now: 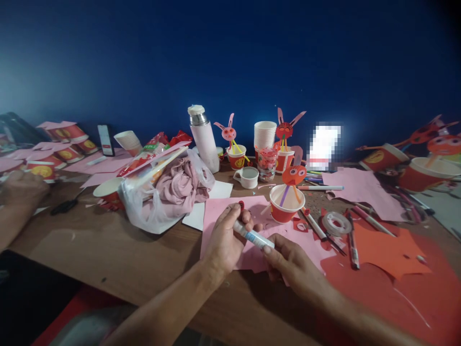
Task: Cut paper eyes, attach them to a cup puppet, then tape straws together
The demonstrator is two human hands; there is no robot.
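My left hand (227, 238) is closed round the left end of a white glue tube (255, 236) with a blue label. A small red disc (241, 205) sits at the fingertips of that hand. My right hand (293, 262) pinches the tube's other end between thumb and fingers. Both hands are above pink paper (216, 211) on the brown table (144, 269). Just beyond them stands a red-and-white paper cup (287, 211) with a red paper face (294, 175) on purple and orange legs.
Behind are a flask (204, 144), a grey mug (248, 178), stacked cups (265, 132) and rabbit-eared figures (229, 133). A plastic bag (144, 216) lies left; tape (336, 224), markers (355, 250) and orange paper (392, 252) lie right. Another person's hand (25, 190) is far left.
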